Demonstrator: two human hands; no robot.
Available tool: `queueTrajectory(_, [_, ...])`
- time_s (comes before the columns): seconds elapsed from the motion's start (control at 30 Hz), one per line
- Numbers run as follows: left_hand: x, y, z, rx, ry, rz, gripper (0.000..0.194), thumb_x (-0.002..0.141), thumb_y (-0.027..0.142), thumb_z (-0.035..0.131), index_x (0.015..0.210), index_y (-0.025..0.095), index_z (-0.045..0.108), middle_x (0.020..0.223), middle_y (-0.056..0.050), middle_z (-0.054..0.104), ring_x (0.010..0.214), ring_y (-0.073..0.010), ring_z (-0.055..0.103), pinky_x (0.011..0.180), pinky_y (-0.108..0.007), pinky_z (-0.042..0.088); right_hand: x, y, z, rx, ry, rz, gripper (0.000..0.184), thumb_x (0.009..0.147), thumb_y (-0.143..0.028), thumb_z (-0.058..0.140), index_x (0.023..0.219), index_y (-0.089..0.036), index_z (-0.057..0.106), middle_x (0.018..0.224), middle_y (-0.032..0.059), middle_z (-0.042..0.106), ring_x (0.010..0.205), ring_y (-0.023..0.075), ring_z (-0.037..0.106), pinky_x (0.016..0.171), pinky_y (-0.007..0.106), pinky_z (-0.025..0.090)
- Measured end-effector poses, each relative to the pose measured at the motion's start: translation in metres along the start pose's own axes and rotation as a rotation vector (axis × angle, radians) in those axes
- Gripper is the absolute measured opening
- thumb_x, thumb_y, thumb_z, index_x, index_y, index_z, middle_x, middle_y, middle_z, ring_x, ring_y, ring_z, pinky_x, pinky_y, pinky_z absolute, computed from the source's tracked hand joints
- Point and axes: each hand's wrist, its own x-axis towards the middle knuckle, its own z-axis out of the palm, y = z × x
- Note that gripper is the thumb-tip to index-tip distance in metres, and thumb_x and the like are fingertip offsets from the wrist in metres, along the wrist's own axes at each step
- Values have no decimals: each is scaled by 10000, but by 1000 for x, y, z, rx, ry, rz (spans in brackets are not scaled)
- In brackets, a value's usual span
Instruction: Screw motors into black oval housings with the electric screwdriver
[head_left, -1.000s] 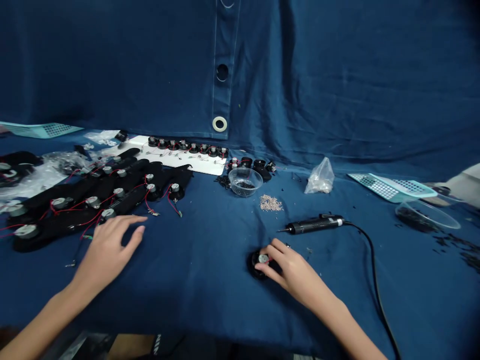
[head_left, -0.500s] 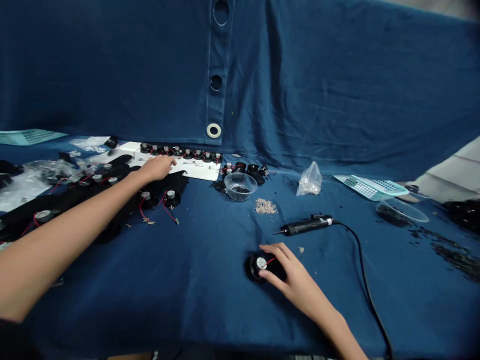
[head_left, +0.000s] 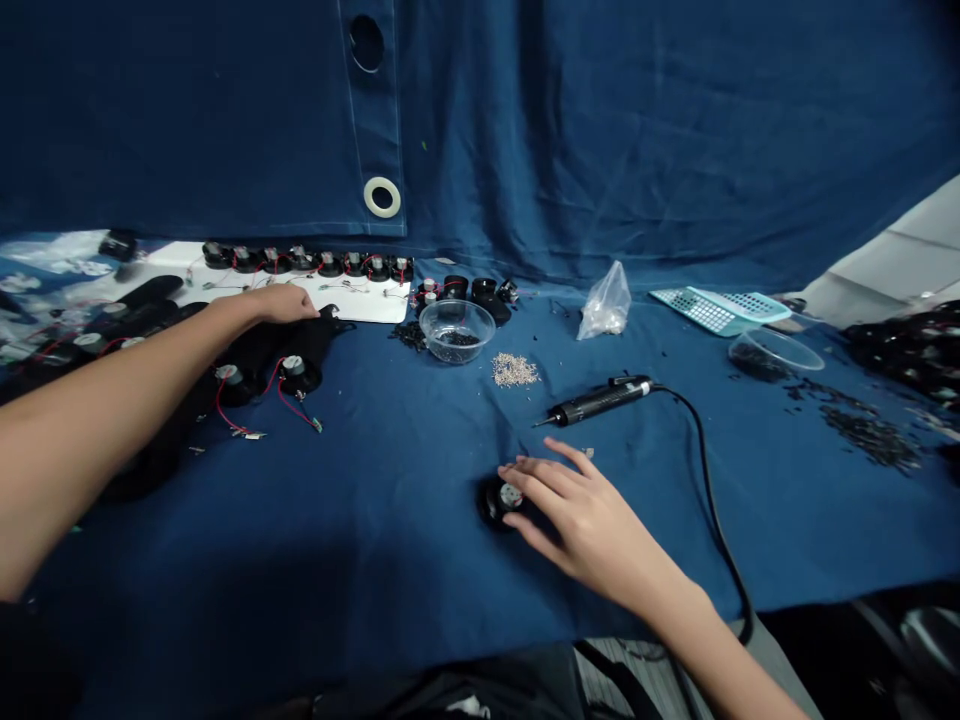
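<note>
My left hand [head_left: 283,302] reaches to the far left, its fingers curled closed at the upper end of a long black motor housing [head_left: 311,345]. A silver motor [head_left: 292,367] with red wires sits in that housing's lower end. At the centre front, my right hand [head_left: 589,510] bends over another black motor housing [head_left: 491,502] lying on the cloth. Thumb and fingers are on either side of its silver motor [head_left: 511,495]; the palm hides the rest of the part. A black electric screwdriver [head_left: 600,402] lies just beyond the right hand.
Several motor units [head_left: 328,264] line a white board [head_left: 375,305] at the back. Near them are a clear bowl [head_left: 457,330], a pile of small screws [head_left: 514,369] and a plastic bag [head_left: 606,302]. A light-blue basket [head_left: 709,310] and loose black pieces [head_left: 870,435] lie right.
My left hand has come down from above the white board to the end of a black housing. My right hand has spread further over its motor part. The view has shifted.
</note>
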Motion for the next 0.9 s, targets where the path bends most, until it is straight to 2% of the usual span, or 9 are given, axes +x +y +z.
queueTrajectory(0.1, [0,6,-1,0,-156,-15,221,850,298,660,741,109,623,610,44,591,551,-86,531,626,-238,452,-1,1,10,162,-58,150,256,946,-344,477,1134,-199,573,1034,64,643,926,203,612,835,383,500])
queueTrajectory(0.27, [-4,19,-7,8,-178,-78,219,869,270,639,718,115,606,622,40,579,569,-95,527,652,-255,452,-5,2,21,398,-32,251,238,936,-356,508,1132,-226,544,1030,44,614,947,175,572,863,335,467])
queueTrajectory(0.37, [-10,25,-18,27,-8,-154,160,882,248,612,856,91,629,744,8,603,658,-105,510,733,-277,433,-1,6,24,471,-21,246,214,927,-353,529,1104,-235,550,1029,29,613,953,168,553,875,329,449])
queueTrajectory(0.5, [-31,40,-47,53,308,-237,336,961,281,447,1203,62,526,1159,-95,538,875,-149,487,858,-336,384,10,12,27,537,-3,198,181,903,-321,574,1057,-226,569,1021,24,609,957,159,547,892,321,437])
queueTrajectory(0.57, [-54,61,-61,46,445,-236,355,980,286,379,1235,72,503,1246,-120,491,971,-178,481,896,-348,370,16,16,29,559,6,172,164,894,-304,586,1030,-212,577,1012,32,605,944,153,554,887,315,441])
queueTrajectory(0.63, [-86,94,-65,-59,579,-165,332,977,274,370,1174,64,535,1154,-116,559,1004,-192,488,912,-330,371,23,20,31,576,16,143,157,890,-295,591,1012,-197,579,1005,41,600,923,147,562,869,309,449])
queueTrajectory(0.67, [-106,115,-62,-137,558,-118,340,989,292,338,1153,72,539,1093,-101,587,960,-185,508,888,-322,390,26,22,32,580,17,124,159,887,-294,592,1008,-191,580,1001,44,599,914,145,564,858,306,452])
queueTrajectory(0.8, [-184,192,-11,-409,126,188,319,988,380,350,1082,170,570,1039,-52,623,946,-195,572,854,-333,445,39,29,38,569,12,34,178,888,-314,587,996,-172,584,974,50,593,890,144,563,829,299,460])
queueTrajectory(0.9, [-218,219,32,-448,13,296,314,1000,346,296,1128,211,550,1099,-58,601,1041,-212,563,925,-392,440,45,31,45,549,48,11,188,883,-327,588,981,-167,582,960,55,591,879,145,566,815,294,466])
